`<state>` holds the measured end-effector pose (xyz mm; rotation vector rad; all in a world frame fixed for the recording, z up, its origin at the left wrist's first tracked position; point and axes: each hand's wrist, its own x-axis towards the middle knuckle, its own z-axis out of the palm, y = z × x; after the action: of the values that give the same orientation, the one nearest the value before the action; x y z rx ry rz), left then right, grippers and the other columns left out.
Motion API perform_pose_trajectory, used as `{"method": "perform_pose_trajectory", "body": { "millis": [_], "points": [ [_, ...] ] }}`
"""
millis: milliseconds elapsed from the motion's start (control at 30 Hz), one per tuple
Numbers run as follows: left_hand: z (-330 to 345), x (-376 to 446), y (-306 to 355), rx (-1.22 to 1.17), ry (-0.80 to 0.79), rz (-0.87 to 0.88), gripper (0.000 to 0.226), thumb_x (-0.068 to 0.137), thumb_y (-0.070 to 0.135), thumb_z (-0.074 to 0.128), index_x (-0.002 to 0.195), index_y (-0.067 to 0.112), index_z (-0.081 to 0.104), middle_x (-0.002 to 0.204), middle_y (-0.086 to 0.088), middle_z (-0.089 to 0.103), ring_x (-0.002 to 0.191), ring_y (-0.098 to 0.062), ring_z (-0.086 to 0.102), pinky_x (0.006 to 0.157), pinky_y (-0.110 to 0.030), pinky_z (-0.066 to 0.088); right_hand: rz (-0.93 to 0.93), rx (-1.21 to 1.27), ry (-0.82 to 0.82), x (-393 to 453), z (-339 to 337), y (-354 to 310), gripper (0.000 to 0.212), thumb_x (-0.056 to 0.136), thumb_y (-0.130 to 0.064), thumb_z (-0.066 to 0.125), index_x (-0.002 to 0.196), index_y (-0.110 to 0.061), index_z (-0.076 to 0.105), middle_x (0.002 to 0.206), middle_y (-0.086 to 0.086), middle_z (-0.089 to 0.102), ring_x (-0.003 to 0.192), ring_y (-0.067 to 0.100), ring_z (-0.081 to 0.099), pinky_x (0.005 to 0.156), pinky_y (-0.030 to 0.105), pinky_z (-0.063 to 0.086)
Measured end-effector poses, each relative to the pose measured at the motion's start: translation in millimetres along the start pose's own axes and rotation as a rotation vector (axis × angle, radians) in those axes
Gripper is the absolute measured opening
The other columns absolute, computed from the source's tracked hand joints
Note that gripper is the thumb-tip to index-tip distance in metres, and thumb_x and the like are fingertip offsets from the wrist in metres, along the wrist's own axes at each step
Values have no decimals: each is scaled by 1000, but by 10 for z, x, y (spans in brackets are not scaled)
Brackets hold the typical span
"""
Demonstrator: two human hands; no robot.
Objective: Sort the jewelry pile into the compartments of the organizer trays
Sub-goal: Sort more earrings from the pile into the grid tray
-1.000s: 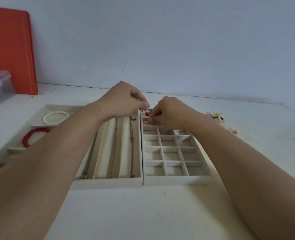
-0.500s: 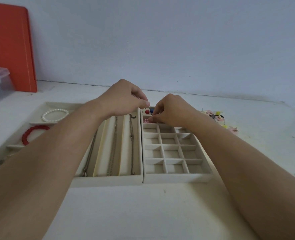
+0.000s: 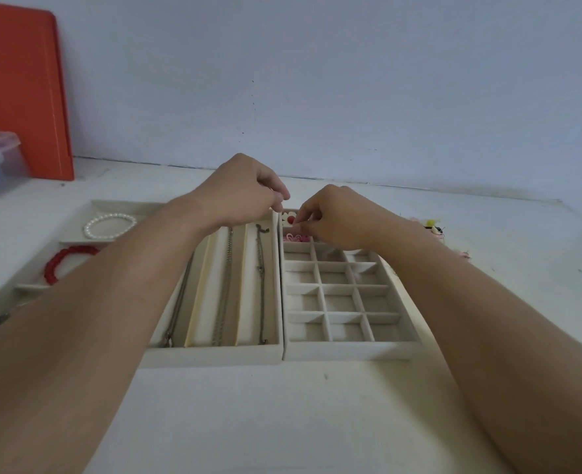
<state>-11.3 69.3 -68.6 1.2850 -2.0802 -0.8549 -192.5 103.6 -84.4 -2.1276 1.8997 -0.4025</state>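
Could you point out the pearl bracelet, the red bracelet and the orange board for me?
pearl bracelet (image 3: 110, 226): head view, on its near beads.
red bracelet (image 3: 51, 270): head view, on its left curve.
orange board (image 3: 16, 90): head view, on its flat face.

Three cream trays side by side on table. Grid tray (image 3: 347, 350) at right: small pink and red bits (image 3: 292, 230) in far-left cells, near cells bare. Mid tray (image 3: 214, 357): long slots w/ chains (image 3: 226, 285) laid lengthwise. Left tray (image 3: 77, 213): pearl bracelet (image 3: 110, 226) in far cell, red bracelet (image 3: 64, 261) in next. Pile (image 3: 434, 229) beyond grid tray, at right.
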Motion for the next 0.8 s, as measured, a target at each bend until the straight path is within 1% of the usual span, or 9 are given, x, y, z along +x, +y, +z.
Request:
{"method": "perform_pose_trajectory", "body": {
  "millis": [67,167,300,367,433,500,633,700,800],
  "points": [
    [-11,9,-7,9,4,-8,21,91,10,60,90,23,76,83,9,76,86,-16,67,63,-23,45,5,-6,-24,-8,8,-11,17,94,-42,67,91,-28,76,67,-12,60,58,3,51,53,19,35],
    [-11,14,-1,8,7,-9,22,93,9,58,92,23,76,83,10,76,84,-10,65,59,-22,42,2,7,14,1,-14,9,16,95,-37,67,93,-25,77,63,-12,57,58,4,51,52,19,35],
    [-12,19,-10,1,20,-5,22,92,10,59,92,23,76,84,10,76,85,-12,65,59,-23,44,2,-22,-24,7,2,5,16,95,-36,67,98,-26,78,73,-10,65,63,5,55,57,19,41],
    [-13,22,-19,-5,27,-5,21,92,10,59,91,23,76,83,10,76,84,-13,66,60,-23,45,9,-8,-13,4,-10,8,15,95,-35,66,96,-26,79,66,-11,62,56,4,54,52,17,39],
    [-9,30,-27,-13,32,-6,21,92,11,59,90,23,76,82,10,76,84,-13,66,62,-24,46,20,28,31,-1,-74,14,15,96,-34,66,93,-28,79,58,-13,57,46,1,52,47,15,36],
    [3,28,-29,-9,41,-2,20,91,11,60,90,23,76,86,9,75,86,-11,66,65,-24,47,22,43,72,-32,-168,10,14,96,-35,65,94,-29,79,58,-13,57,40,0,51,48,17,37],
    [56,40,-48,5,73,1,14,90,14,66,94,22,77,95,8,72,93,-9,66,71,-21,48,-9,102,193,-105,-383,24,13,95,-32,66,98,-30,78,80,-11,68,44,-2,52,49,12,39],
    [104,24,-39,15,95,15,13,91,16,67,96,22,77,97,10,72,96,-7,66,76,-17,47,-14,166,283,-175,-508,49,11,95,-31,66,96,-30,78,79,-9,66,45,-2,50,46,7,38],
    [150,-30,22,36,145,49,11,91,19,68,97,23,76,95,11,71,89,-2,65,66,-10,43,-18,225,380,-315,-602,151,11,94,-29,67,93,-30,77,73,-10,64,47,-2,49,47,6,36]
  ]
}}
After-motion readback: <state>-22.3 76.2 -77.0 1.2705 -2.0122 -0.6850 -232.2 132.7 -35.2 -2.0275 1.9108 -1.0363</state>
